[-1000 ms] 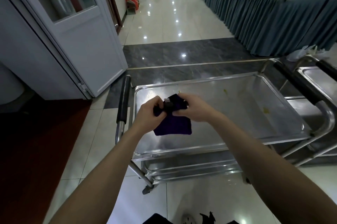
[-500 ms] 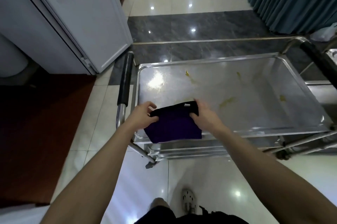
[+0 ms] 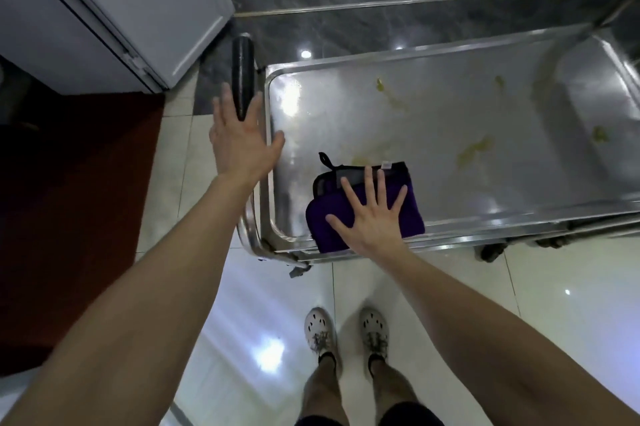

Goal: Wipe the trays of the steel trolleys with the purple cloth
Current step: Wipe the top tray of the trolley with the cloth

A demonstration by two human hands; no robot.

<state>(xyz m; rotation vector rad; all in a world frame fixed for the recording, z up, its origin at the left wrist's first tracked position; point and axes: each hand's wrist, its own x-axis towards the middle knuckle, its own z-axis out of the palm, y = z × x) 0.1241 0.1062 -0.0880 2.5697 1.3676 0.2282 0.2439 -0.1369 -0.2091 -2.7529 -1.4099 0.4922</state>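
The folded purple cloth [image 3: 412, 207] lies in the near left corner of the steel trolley's top tray [image 3: 433, 120]. My right hand [image 3: 372, 217] lies flat on the cloth with its fingers spread, pressing it onto the tray. My left hand [image 3: 240, 138] is open, fingers apart, over the trolley's left end, just below the black grip of the handle [image 3: 243, 74], with its thumb at the tray's left rim. Yellow food smears [image 3: 474, 150] mark the middle and right of the tray.
A grey-white door [image 3: 138, 3] stands open at the upper left, close to the trolley handle. Dark red floor [image 3: 69, 200] runs along the left. My two feet in white clogs [image 3: 346, 332] stand on glossy pale tiles just in front of the trolley.
The cloth went from being held in both hands above the tray to lying on it under my flat right hand. My left hand let go and moved left to the handle.
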